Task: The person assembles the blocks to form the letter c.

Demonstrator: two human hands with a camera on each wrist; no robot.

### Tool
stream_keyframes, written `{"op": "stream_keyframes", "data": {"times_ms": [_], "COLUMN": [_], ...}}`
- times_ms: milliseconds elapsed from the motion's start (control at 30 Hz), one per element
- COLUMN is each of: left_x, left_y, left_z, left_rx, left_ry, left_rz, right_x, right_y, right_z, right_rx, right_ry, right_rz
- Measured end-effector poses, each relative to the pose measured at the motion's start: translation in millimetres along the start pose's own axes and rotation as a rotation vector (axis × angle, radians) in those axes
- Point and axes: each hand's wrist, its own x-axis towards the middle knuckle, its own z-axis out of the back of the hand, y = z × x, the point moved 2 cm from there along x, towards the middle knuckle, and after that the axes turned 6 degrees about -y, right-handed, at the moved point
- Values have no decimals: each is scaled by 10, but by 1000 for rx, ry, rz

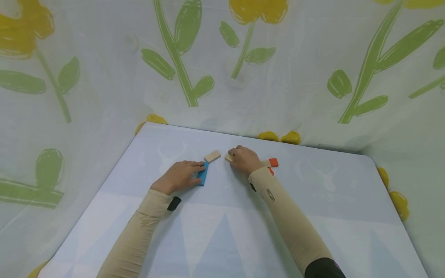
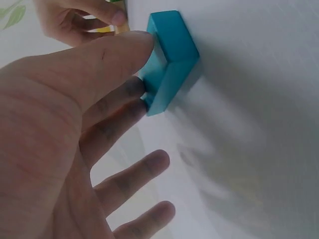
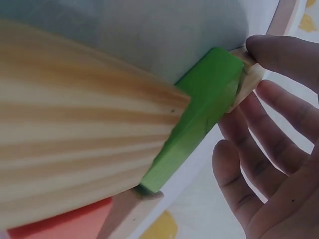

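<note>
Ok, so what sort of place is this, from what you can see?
Probably a small screened-off tabletop workspace: flower-printed sheeting rises around a pale, patterned table, where the left hand holds a blue block.

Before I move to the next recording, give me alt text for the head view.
At a table, a person's left hand pinches a blue block and the right hand a pale block. A second pale block lies between the hands; a red block shows farther right.
</note>
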Motion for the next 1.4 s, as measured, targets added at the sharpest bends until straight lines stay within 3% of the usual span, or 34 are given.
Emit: {"op": "stream_keyframes", "data": {"times_ms": [233, 500, 733, 967, 1400], "left_x": [99, 271, 383, 394, 396], "left_y": [26, 126, 140, 137, 150], "left_z": [26, 42, 12, -44, -82], "left_rx": [-37, -79, -70, -13, -21], "left_ry": [-63, 48, 56, 76, 103], "left_rz": [4, 90, 55, 41, 78], "right_x": [-6, -28, -24, -14, -26], "right_y": [-25, -41, -40, -41, -46], "right_z": [-37, -60, -68, -70, -57], "right_rx": [10, 27, 20, 7, -7], "right_ry": [-16, -35, -23, -33, -42], "right_rz": [-13, -24, -34, -19, 3]}}
